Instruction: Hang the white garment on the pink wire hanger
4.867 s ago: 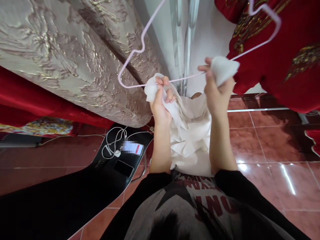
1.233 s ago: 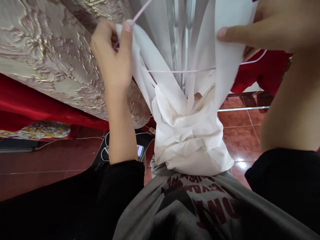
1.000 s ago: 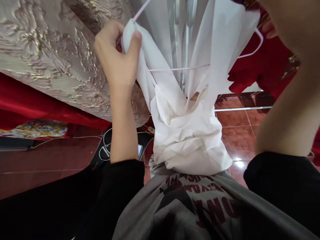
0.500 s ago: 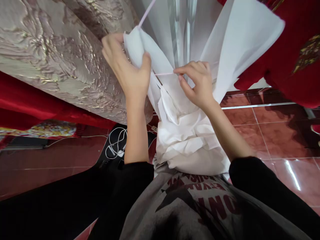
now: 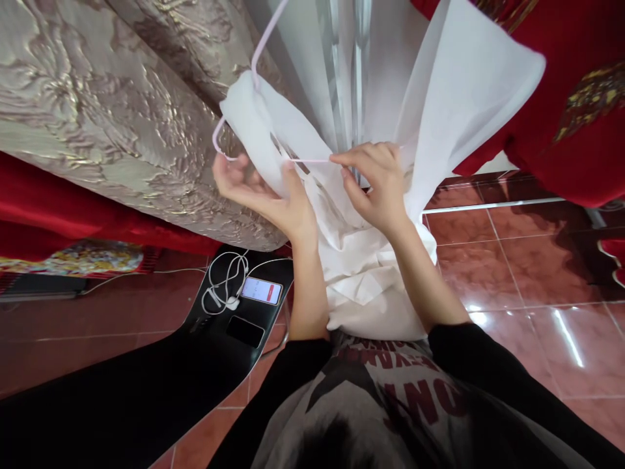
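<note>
Now left hand (image 5: pixel 266 195), right hand (image 5: pixel 378 185) on white garment (image 5: pixel 371 260), hanger (image 5: pixel 310 160) inside

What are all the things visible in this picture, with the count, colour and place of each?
white garment: one, white, centre, on the hanger
hanger: one, pale pink, inside the garment
embossed fabric: one, beige-gold, upper left
red cloth: one, red with gold embroidery, upper right
black surface: one, black, lower left
lit phone: one, white screen, on that surface
dark phone: one, black, beside it
cable: one, white, beside the lit phone
floor: one, red-brown tiles, right
left hand: one, open, palm up, under the garment
right hand: one, pinching at the hanger's bar
</note>
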Demonstrator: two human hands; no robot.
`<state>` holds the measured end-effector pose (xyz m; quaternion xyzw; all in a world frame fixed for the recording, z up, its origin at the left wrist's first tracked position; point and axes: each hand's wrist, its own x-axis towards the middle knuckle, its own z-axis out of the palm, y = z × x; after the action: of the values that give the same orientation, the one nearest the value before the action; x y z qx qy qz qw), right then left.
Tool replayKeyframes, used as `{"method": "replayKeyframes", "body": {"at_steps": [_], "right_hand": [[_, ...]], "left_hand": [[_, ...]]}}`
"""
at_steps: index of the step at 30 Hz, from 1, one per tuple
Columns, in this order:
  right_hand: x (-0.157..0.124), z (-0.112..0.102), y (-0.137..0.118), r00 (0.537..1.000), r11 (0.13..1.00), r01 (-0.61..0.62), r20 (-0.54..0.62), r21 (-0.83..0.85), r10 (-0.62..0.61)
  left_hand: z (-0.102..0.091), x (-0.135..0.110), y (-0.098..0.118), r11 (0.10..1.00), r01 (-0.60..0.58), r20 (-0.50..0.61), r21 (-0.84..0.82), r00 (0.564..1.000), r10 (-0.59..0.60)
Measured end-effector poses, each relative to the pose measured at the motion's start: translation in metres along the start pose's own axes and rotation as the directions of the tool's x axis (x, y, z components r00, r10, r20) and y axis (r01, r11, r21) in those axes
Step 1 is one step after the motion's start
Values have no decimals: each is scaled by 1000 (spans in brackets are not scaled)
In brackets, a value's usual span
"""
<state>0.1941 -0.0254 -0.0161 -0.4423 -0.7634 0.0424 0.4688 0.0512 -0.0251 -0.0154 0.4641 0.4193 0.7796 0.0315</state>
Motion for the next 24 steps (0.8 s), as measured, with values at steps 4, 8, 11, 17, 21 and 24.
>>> {"method": "replayKeyframes", "body": {"at_steps": [4, 8, 11, 17, 21, 24], "right_hand": [[2, -1, 5, 999, 999, 35, -21, -11, -35], [3, -2, 5, 1000, 1000, 0, 3, 0, 0], [2, 0, 1, 1000, 1000, 3, -27, -14, -3], [2, 0, 3, 996, 999, 48, -74, -8, -48], [3, 1, 7, 993, 997, 73, -89, -12, -73], [3, 1, 5, 997, 999, 40, -71, 13, -39]], "left_hand": [[-6, -3, -14, 990, 101, 68, -103, 993, -94], [-9, 0, -7, 978, 169, 153, -120, 977, -150], [-8, -2, 6, 977, 189, 206, -103, 965, -165], [-13, 3, 13, 975, 219, 285, -40, 938, -198], [-11, 20, 22, 962, 254, 263, -101, 939, -220], [-5, 50, 32, 927, 312, 337, -207, 913, -231]]}}
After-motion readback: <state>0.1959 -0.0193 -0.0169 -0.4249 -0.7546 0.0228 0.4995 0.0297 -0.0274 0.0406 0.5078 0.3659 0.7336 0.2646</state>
